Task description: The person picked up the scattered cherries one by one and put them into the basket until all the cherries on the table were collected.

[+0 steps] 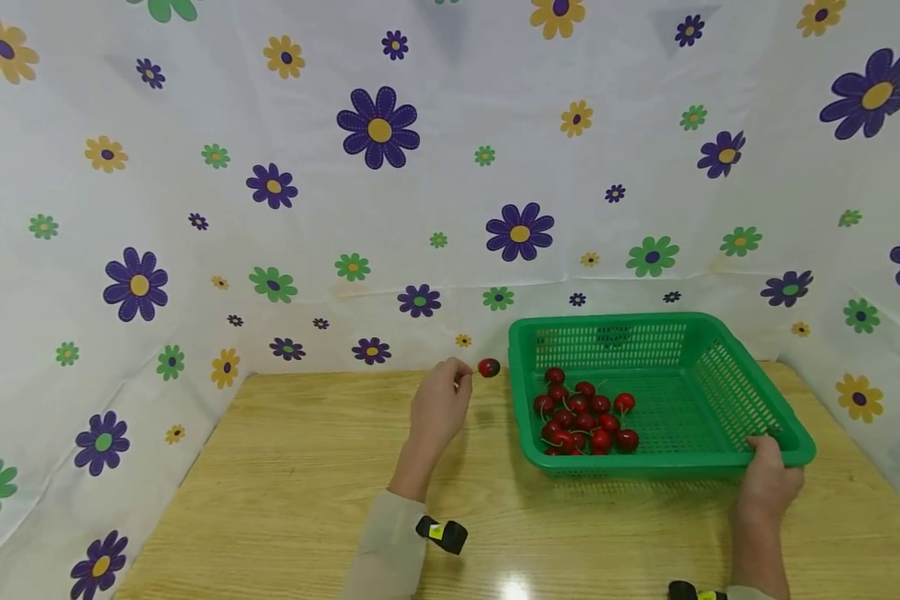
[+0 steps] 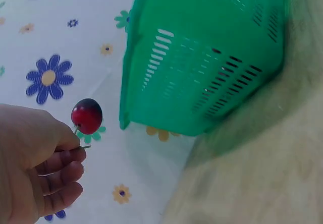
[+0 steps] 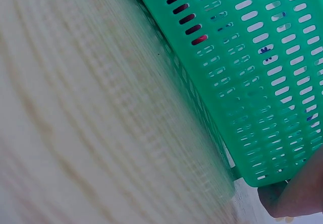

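Note:
A dark red cherry (image 1: 488,367) hangs out from my left hand (image 1: 441,402), which pinches its stem between thumb and forefinger. In the left wrist view the same cherry (image 2: 87,116) shows its green stem, left of the basket and apart from it. My right hand (image 1: 771,483) grips the near right rim of a green plastic basket (image 1: 645,471), thumb over the rim; its other fingers are mostly hidden. Several red cherries (image 1: 577,404) with stems lie heaped on the basket's left side. Through the slots in the right wrist view, bits of red (image 3: 193,30) show.
The basket stands on a wooden table (image 1: 292,483), toward its right. A white cloth (image 1: 435,192) printed with flowers hangs behind the table and along both sides. Black straps (image 1: 442,533) sit at the wrists.

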`<state>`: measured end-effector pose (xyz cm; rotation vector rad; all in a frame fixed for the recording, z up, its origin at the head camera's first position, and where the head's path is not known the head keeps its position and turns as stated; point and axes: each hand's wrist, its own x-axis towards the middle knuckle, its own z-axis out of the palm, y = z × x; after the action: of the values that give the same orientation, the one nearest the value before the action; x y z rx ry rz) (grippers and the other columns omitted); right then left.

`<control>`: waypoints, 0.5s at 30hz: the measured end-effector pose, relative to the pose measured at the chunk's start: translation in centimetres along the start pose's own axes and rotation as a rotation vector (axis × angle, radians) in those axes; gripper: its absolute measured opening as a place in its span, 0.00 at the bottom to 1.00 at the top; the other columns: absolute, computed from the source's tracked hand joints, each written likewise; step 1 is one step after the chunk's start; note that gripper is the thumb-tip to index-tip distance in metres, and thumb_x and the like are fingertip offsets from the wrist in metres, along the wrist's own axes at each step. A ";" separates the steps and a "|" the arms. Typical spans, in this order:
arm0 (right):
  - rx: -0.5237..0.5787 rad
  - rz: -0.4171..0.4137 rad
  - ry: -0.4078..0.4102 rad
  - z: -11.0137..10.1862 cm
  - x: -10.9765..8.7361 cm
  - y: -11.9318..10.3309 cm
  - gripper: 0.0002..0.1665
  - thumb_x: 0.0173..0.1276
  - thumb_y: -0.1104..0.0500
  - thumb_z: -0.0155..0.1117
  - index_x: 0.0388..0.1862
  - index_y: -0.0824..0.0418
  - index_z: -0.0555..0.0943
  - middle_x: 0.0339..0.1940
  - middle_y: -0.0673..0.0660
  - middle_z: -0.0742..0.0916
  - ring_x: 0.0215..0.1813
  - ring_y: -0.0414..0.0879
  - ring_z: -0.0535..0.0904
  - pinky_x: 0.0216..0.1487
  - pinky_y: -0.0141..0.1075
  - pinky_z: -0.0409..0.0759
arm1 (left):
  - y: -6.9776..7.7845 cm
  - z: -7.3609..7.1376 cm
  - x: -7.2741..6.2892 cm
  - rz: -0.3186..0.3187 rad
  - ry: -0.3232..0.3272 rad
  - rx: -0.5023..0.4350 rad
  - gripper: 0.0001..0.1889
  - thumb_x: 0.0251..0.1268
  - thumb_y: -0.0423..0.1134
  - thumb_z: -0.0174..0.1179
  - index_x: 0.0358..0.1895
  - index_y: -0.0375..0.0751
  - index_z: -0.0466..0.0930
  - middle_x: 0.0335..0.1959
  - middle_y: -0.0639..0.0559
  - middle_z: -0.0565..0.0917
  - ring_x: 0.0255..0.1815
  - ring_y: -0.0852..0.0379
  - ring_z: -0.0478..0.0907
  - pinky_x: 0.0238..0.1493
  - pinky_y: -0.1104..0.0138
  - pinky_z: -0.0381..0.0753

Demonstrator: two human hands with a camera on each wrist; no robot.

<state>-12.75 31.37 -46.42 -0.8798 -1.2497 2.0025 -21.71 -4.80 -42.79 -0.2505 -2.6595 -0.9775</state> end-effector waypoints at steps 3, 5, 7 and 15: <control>0.021 -0.006 -0.007 0.1 0.0 0.0 0.12 0.64 0.65 0.52 0.45 0.54 0.75 0.43 0.48 0.78 0.42 0.37 0.71 0.42 0.24 0.70 | 1.4 -0.4 1.1 0.053 -0.010 0.034 0.07 0.73 0.37 0.55 0.43 0.41 0.82 0.35 0.52 0.82 0.31 0.58 0.76 0.30 0.66 0.76; 0.029 -0.014 -0.007 0.1 0.0 -0.1 0.12 0.64 0.65 0.52 0.45 0.55 0.75 0.43 0.48 0.78 0.42 0.37 0.71 0.42 0.24 0.70 | 2.5 -0.7 1.8 0.089 -0.021 0.054 0.07 0.73 0.37 0.55 0.43 0.41 0.82 0.35 0.52 0.83 0.32 0.57 0.76 0.30 0.66 0.77; 0.027 -0.019 -0.012 0.1 0.0 -0.1 0.12 0.64 0.65 0.52 0.45 0.54 0.75 0.43 0.48 0.78 0.43 0.37 0.72 0.43 0.24 0.70 | 3.5 -0.8 2.4 0.114 -0.034 0.072 0.07 0.74 0.37 0.55 0.43 0.42 0.82 0.36 0.52 0.83 0.32 0.57 0.76 0.30 0.66 0.77; -0.019 -0.004 -0.010 -0.1 0.1 0.0 0.12 0.65 0.63 0.53 0.46 0.52 0.75 0.44 0.46 0.78 0.43 0.36 0.71 0.43 0.23 0.69 | 7.9 0.7 3.3 0.269 -0.107 0.189 0.06 0.74 0.37 0.54 0.43 0.44 0.81 0.37 0.52 0.83 0.34 0.57 0.79 0.29 0.69 0.78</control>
<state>-12.72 31.51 -46.46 -0.8768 -1.2775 1.9975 -22.85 1.81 -37.39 -0.6140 -2.6976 -0.6423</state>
